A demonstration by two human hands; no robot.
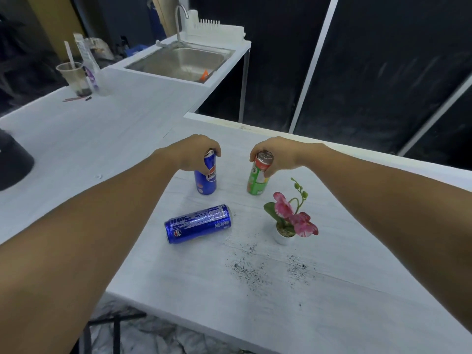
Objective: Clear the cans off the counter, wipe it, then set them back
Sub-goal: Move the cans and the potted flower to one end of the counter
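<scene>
Both hands (198, 154) seemingly round upright cans (205, 175).

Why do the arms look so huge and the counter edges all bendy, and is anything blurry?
Head view: a wide-angle lens stretches the near forearms and bows the counter edges; the black object at the left edge and the cups look soft and smeared; the lying blue can shows white glare streaks; the left hand and right hand look fairly sharp.
</scene>
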